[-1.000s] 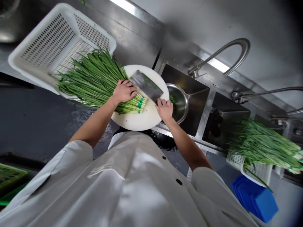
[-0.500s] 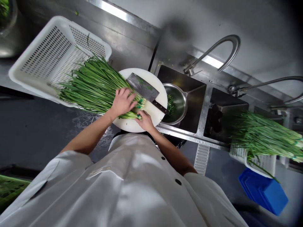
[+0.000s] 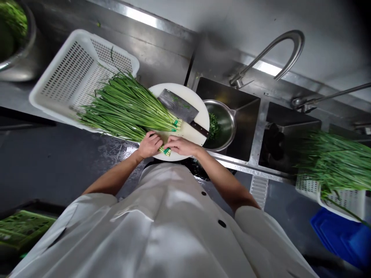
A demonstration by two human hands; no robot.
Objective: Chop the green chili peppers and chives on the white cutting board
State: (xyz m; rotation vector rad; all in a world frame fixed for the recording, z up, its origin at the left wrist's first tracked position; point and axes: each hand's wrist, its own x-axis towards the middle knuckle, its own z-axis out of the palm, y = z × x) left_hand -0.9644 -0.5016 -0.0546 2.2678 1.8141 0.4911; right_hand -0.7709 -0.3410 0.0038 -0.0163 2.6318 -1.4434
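My left hand [image 3: 150, 145] is closed round a bundle of garlic chives [image 3: 124, 133] near its pale cut ends, at the front edge of the round white cutting board [image 3: 187, 133]. The fingers of my right hand [image 3: 183, 146] pinch at the green band [image 3: 167, 151] around those ends. Behind it a larger bundle of chives [image 3: 139, 102], also bound with green bands, lies with its ends on the board and its leaf tips over the white basket [image 3: 82, 36]. Beyond that, a cleaver [image 3: 178, 106] rests flat on the board, its dark handle pointing right.
Right of the board, a metal bowl [image 3: 232, 133] with chopped greens [image 3: 213, 125] sits in the sink [image 3: 246, 123]. A curved faucet [image 3: 298, 42] rises behind. More chives [image 3: 342, 158] lie over a basket at far right. A large metal pot [image 3: 29, 61] stands at left.
My left hand has come off the larger bundle and closed on the front one, which has shifted towards me. My right hand has turned its fingers onto the band. The view has shifted slightly.
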